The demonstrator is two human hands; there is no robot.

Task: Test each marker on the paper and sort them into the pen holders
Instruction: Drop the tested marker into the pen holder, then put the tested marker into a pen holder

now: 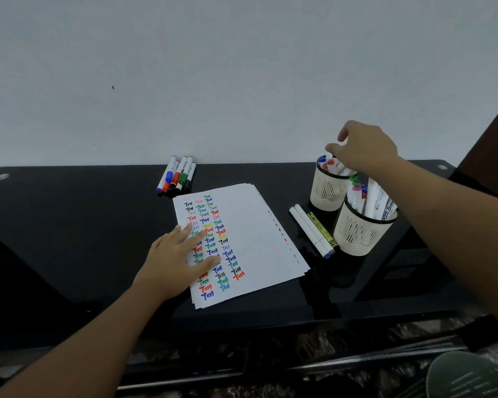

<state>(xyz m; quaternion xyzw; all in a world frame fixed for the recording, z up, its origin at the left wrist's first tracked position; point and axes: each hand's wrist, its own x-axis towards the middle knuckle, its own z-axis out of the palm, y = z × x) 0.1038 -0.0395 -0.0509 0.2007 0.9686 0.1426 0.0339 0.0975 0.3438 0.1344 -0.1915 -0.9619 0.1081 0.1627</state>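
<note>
Over far pen holder [328, 188], right hand [365, 150], left hand [176, 262] flat on paper [256, 239]

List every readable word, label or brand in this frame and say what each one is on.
"Test": handwritten many times in black, red, green, blue and yellow on the top sheet of paper.
Script print on a white marker in the near pen holder: too blurred to read surely.
Print on the yellow marker and on the loose markers: too small.
</note>
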